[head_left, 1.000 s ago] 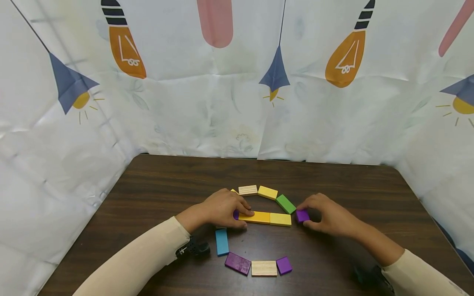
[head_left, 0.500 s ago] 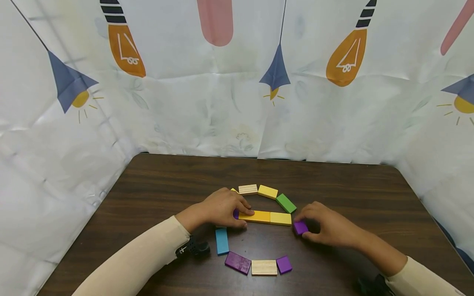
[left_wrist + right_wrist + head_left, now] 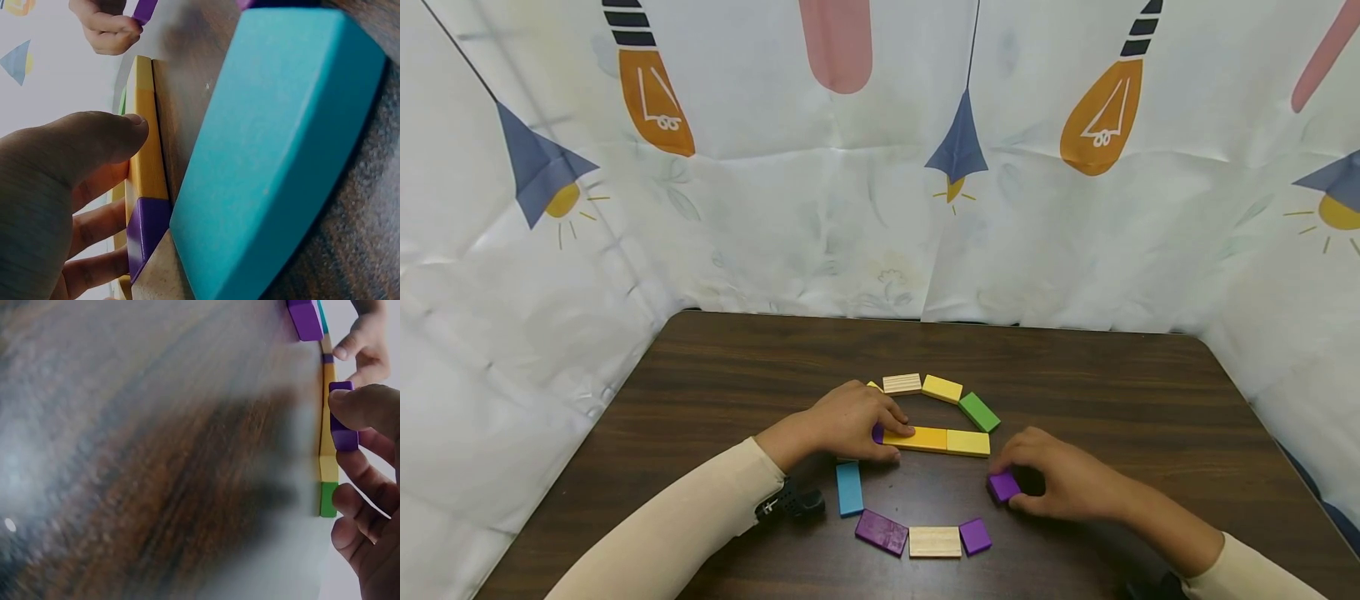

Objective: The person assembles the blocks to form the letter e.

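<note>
My right hand [image 3: 1060, 479] pinches a small purple block [image 3: 1004, 487] between thumb and fingers, right of the block row. In the right wrist view, the thumb lies on this purple block [image 3: 344, 419]. My left hand [image 3: 850, 421] rests over the left end of the middle row, fingers fairly straight, near a golden-yellow block [image 3: 925, 438] and a partly covered purple block [image 3: 877, 434]. A paler yellow block [image 3: 968, 443] continues that row. Close to the left wrist camera stands a blue block [image 3: 269, 144]; the left thumb [image 3: 128, 134] overlaps the golden-yellow block.
An arc behind the row has a striped wooden block [image 3: 902, 384], a yellow block [image 3: 942, 389] and a green block [image 3: 979, 412]. In front lie a dark purple block [image 3: 882, 533], a plain wooden block [image 3: 935, 543] and another purple block [image 3: 975, 537]. All sit on a dark table [image 3: 745, 358].
My right hand has moved toward the front with the purple block, away from the green block's end and past the row's right end. The left hand has stayed in place.
</note>
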Action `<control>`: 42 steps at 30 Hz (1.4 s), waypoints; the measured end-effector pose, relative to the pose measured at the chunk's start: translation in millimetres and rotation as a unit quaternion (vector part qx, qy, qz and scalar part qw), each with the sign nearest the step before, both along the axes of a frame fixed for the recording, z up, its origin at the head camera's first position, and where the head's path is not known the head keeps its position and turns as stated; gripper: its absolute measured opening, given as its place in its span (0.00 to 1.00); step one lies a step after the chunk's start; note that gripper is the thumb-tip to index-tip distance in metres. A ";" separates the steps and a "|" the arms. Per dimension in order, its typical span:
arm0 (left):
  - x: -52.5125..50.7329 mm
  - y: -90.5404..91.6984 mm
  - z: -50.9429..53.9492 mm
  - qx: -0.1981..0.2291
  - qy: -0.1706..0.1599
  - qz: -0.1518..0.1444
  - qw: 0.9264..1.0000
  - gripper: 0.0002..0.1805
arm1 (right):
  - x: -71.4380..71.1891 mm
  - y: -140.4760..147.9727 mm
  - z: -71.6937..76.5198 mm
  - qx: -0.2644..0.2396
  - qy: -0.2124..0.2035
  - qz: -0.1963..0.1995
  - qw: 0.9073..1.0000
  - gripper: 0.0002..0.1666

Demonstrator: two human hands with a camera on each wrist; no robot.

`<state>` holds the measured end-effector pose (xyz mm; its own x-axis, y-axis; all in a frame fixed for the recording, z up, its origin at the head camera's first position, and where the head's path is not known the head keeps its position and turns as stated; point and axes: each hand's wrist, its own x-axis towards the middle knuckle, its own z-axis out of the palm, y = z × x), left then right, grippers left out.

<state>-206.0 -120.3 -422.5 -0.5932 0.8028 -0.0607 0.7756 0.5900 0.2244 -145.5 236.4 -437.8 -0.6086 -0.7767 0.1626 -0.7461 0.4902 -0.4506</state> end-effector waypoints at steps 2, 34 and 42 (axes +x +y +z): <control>0.0 0.1 0.0 -0.001 0.000 0.000 1.000 0.23 | 1.6 -0.5 0.0 0.002 -0.003 0.004 1.000 0.25; -1.1 -0.9 -1.6 -0.004 0.000 0.003 1.000 0.23 | 16.0 -11.0 -3.6 0.005 -0.057 0.065 0.996 0.23; -0.8 -0.3 -1.7 -0.002 0.002 -0.001 1.000 0.23 | 17.0 -11.5 -2.9 0.019 -0.071 0.058 0.996 0.22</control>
